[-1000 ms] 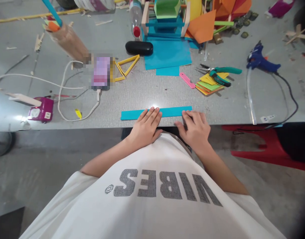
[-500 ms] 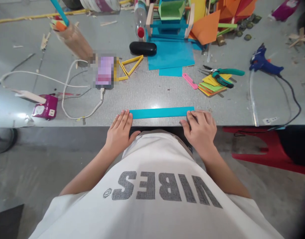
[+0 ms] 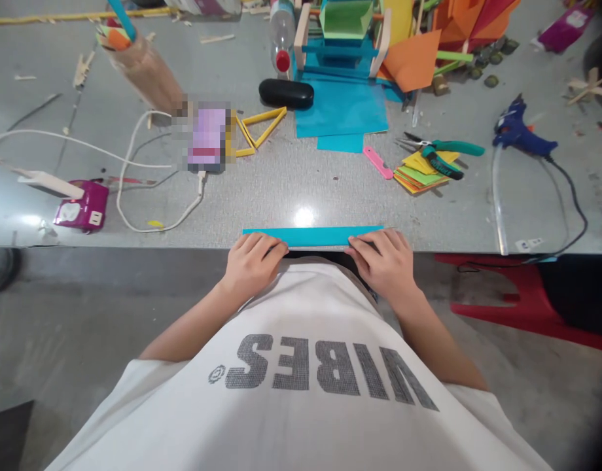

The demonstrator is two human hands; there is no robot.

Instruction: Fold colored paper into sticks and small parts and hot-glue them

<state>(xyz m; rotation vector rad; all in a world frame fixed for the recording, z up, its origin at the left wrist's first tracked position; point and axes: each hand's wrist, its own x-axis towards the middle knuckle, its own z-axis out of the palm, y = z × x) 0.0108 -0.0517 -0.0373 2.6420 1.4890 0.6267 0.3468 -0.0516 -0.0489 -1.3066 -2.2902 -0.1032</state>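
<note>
A long, narrow strip of blue paper (image 3: 315, 236) lies across the front edge of the grey table, right in front of my body. My left hand (image 3: 256, 256) pinches the strip's near edge on its left part, thumb and fingers together. On the right part, my right hand (image 3: 383, 256) also has thumb and fingertips closed on the near edge. The strip looks folded flat, though its layers cannot be made out. Beyond it lie a pink cutter (image 3: 378, 163) and a stack of coloured paper pieces (image 3: 419, 182) with green-handled pliers (image 3: 445, 154) on top.
A blue glue gun (image 3: 524, 131) with a cord lies at right. To the left are a phone (image 3: 206, 140) on a white cable and a purple power adapter (image 3: 85, 206). A black case (image 3: 286, 94), blue paper sheets (image 3: 343, 118) and a bottle (image 3: 282, 39) stand farther back.
The strip has come closer to the table's front edge. My hands have gone from fingers resting flat on its ends to pinching its near edge, closer together.
</note>
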